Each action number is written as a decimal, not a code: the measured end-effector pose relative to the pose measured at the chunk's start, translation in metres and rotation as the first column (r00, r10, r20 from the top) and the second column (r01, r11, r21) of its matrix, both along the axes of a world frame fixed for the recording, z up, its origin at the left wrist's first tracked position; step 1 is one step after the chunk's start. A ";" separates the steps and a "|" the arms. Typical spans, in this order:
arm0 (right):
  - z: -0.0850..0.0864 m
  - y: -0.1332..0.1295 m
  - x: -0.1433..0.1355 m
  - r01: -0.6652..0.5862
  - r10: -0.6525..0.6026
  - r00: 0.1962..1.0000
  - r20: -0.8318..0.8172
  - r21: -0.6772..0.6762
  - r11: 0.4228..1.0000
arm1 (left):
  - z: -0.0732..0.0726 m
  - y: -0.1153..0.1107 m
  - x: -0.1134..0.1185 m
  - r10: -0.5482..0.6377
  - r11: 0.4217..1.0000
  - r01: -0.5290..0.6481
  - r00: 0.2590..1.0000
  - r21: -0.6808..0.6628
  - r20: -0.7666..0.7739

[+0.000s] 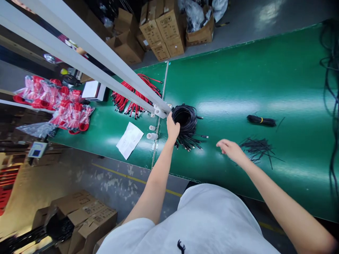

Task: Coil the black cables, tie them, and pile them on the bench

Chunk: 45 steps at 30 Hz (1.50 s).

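My left hand (pixel 173 127) is closed on the left side of a coiled bundle of black cables (pixel 191 121) on the green table, with several plug ends spread below and to the right of the coil. To the right of it, my right hand (pixel 228 147) hovers over the table with its fingers pressed together; whether they pinch something thin is too small to tell. Loose black ties (pixel 258 148) lie scattered just right of that hand. Above them is a bundle of black ties (pixel 261 120) held by a yellow band.
White posts (pixel 127 70) slant across the upper left to the coil. Red cables (pixel 135 97), a paper sheet (pixel 129 140) and white spools (pixel 152 136) lie left. Bagged red coils (pixel 66 109) are farther left. Black cables (pixel 331 81) hang at the right edge.
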State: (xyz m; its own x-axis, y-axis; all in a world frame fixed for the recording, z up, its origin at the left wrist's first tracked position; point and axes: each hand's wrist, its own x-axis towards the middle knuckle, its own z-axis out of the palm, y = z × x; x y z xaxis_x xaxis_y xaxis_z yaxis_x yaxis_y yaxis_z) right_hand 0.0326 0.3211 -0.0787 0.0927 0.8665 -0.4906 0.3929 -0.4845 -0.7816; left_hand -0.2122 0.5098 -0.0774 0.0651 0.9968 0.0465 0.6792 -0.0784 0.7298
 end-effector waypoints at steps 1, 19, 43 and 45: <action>0.004 0.025 0.004 0.001 -0.002 1.000 0.019 0.059 0.998 | 0.003 0.001 0.000 0.014 1.000 -0.014 1.000 0.016 0.003; 0.062 0.243 -0.039 -0.725 0.335 0.678 0.655 0.517 0.456 | 0.036 -0.019 -0.018 -0.037 0.992 0.004 0.968 0.129 0.249; 0.181 0.137 -0.024 -0.939 0.256 0.333 0.907 0.295 0.176 | 0.138 -0.082 0.023 -0.030 0.897 0.353 0.650 -0.266 0.759; 0.188 0.111 -0.022 -0.913 0.100 0.385 0.917 0.363 0.188 | 0.148 -0.086 0.030 0.039 0.910 0.297 0.635 -0.290 0.772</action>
